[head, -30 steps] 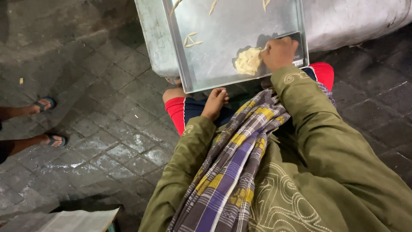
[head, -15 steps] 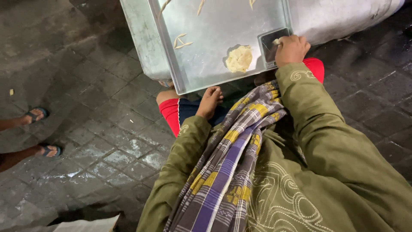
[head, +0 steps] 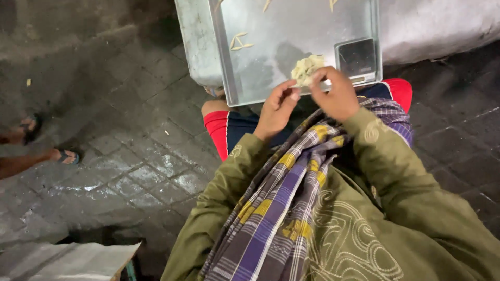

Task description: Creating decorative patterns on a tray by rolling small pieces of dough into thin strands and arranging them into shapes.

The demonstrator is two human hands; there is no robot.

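We noted a pale lump of dough (head: 306, 68) at the near edge of the metal tray (head: 291, 31), held just above its surface. The right hand (head: 338, 96) had its fingers pinched on the lump's near side. The left hand (head: 276, 109) sat just beside it, fingers curled with the tips drawn near one another, close to the lump; contact unclear. A small digital scale (head: 357, 57) stood on the tray's right corner. Thin dough strips (head: 238, 41) lay farther up the tray. Below, grey paving stones (head: 130, 156).
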